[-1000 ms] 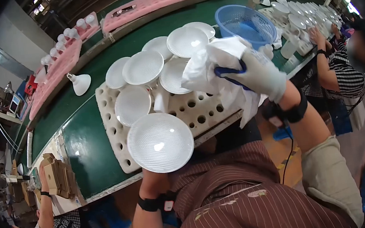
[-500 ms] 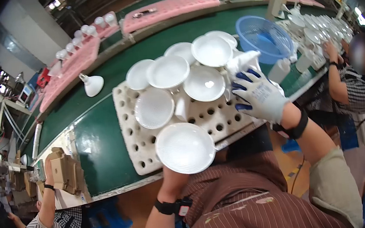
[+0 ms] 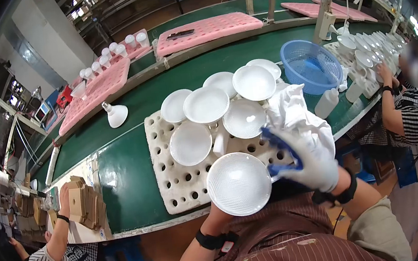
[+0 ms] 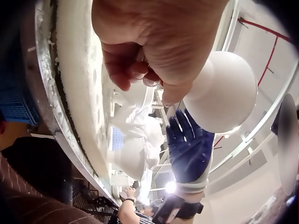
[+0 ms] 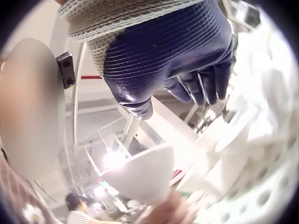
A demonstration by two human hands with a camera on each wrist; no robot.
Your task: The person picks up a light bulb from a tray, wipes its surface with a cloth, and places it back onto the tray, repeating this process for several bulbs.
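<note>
One lamp (image 3: 239, 183) sits gripped in left hand (image 4: 159, 39) at front edge of desk (image 3: 127, 178); gloved right hand (image 3: 312, 166) beside it, grip wide.

Over there I see a blue basket (image 3: 300, 82) near a white bottle (image 3: 326, 104) — farther back, a dark tool (image 3: 180, 33) on pink foam (image 3: 222, 24).

My right hand (image 3: 310, 164), gloved in white and blue, has let go of the crumpled white cloth (image 3: 294, 110), now at the right end of the white perforated foam board (image 3: 177, 188), and moved nearer and left, close beside the white dome-shaped lamp (image 3: 239, 183), which my left hand (image 4: 163, 46) has shifted right.
</note>
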